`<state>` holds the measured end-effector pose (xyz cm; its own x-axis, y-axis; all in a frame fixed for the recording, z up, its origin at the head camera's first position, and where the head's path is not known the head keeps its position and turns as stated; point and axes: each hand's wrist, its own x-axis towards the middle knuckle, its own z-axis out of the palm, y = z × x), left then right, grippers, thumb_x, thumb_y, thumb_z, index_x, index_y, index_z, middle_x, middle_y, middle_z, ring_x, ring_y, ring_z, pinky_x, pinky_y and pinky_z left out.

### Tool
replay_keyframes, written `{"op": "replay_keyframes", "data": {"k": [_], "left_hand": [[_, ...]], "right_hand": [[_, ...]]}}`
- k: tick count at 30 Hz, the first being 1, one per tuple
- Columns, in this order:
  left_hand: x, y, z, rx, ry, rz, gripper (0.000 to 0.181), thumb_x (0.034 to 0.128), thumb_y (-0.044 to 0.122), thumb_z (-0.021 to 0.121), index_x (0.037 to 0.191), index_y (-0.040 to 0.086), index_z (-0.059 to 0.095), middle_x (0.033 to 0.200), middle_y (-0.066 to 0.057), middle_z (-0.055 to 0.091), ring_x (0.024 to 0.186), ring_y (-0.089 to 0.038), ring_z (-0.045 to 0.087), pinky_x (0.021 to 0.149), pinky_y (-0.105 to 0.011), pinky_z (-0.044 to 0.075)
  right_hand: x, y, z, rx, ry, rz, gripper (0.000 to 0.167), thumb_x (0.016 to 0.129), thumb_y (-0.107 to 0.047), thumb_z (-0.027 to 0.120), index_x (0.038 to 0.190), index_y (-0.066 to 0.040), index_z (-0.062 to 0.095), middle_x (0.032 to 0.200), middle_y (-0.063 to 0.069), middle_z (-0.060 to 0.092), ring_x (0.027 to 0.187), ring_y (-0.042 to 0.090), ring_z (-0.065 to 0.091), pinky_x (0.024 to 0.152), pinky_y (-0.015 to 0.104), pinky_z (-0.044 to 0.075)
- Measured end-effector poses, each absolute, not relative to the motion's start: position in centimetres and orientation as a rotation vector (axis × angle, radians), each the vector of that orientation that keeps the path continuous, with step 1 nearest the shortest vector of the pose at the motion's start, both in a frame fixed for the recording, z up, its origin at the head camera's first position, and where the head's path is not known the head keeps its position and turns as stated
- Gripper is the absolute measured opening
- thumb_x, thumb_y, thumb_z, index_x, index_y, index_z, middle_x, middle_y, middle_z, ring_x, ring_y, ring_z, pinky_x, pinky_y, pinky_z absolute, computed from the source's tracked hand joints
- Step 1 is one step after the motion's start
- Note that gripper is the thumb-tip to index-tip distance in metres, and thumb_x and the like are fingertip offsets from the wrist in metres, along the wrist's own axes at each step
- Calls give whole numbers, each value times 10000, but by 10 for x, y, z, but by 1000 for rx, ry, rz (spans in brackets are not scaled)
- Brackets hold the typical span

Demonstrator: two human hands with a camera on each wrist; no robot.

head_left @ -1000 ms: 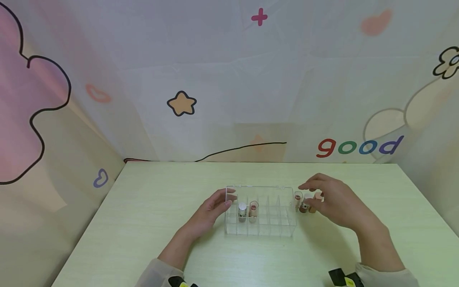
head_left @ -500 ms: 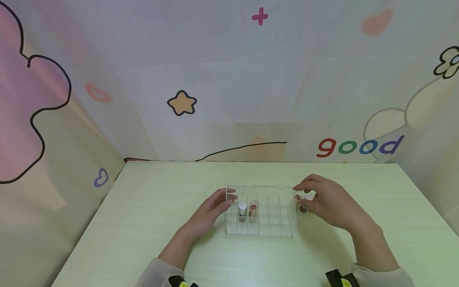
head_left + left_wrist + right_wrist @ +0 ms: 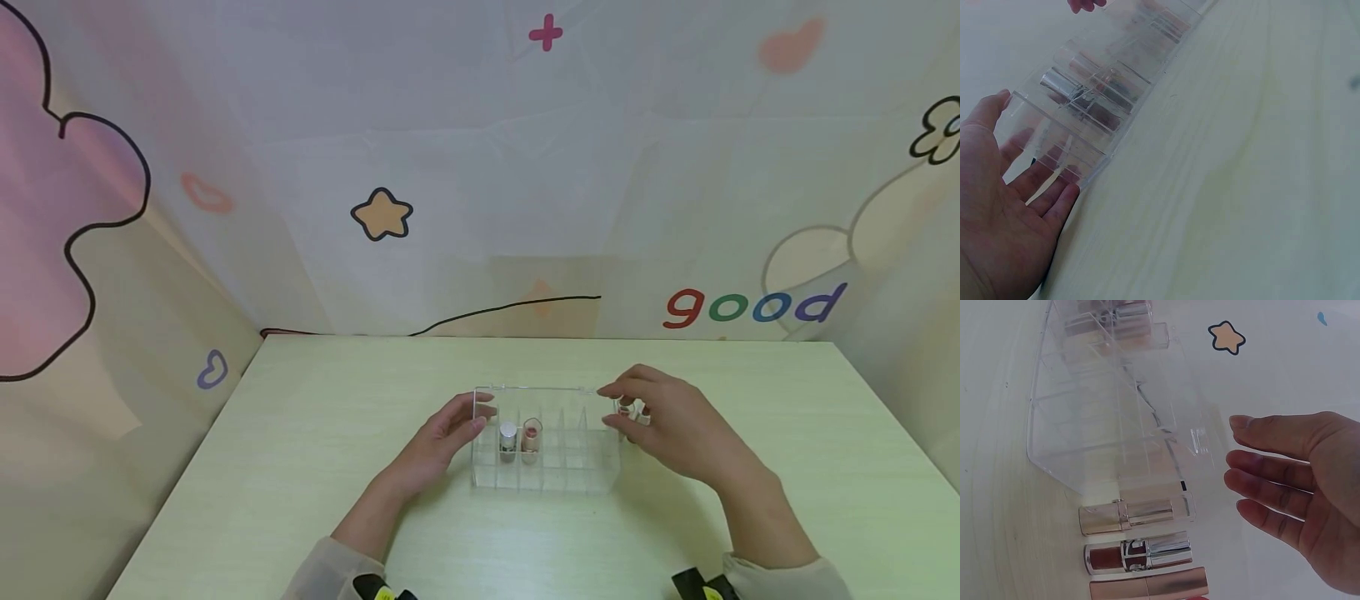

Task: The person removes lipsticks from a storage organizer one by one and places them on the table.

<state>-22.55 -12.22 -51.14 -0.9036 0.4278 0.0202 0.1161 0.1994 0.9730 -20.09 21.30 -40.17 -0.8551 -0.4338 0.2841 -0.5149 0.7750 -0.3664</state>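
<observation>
A clear plastic lipstick organizer (image 3: 545,478) with divided slots stands on the table. Two lipsticks sit in it toward the left: a silver-capped one (image 3: 507,440) and a clear-capped one (image 3: 531,442). My left hand (image 3: 444,433) grips the organizer's left end, the thumb on one side and fingers behind the clear wall. Over the right end hovers my right hand (image 3: 678,425), its fingers loose and holding nothing. Beside that end, the right wrist view has a clear-capped lipstick (image 3: 1104,518), a silver-capped dark red tube (image 3: 1107,557) and a rose-gold tube (image 3: 1147,585) in a row.
The pale wood-look table (image 3: 337,400) extends around the organizer. A printed cloth backdrop (image 3: 480,167) rises along its back edge, with more cloth on both sides. Each sleeve carries a black strap near the wrist.
My right hand has moved left, from above the loose lipsticks to the organizer's right end. The left hand, the organizer and the two lipsticks in it stay where they were.
</observation>
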Motion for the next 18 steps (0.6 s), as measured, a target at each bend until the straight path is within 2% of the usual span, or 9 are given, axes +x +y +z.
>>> {"op": "replay_keyframes", "data": {"k": [11,18], "left_hand": [[-226,-122,-511,514,2214,1762,478,1080,415,541,1518,239,467,1461,37,605,1413,-206,535,1222,-519,354],[-226,-122,-511,519,2229,1758,472,1081,409,540,1517,245,466,1458,16,610,1405,-225,545,1214,-524,366]], "right_hand": [[-201,208,-406,799,-2749,644,240,900,-158,811,1135,-131,769,1057,-68,693,870,135,657,717,271,552],[-199,201,-409,791,-2777,645,250,907,-176,805,1154,-151,768,1092,-77,699,888,121,688,791,332,598]]}}
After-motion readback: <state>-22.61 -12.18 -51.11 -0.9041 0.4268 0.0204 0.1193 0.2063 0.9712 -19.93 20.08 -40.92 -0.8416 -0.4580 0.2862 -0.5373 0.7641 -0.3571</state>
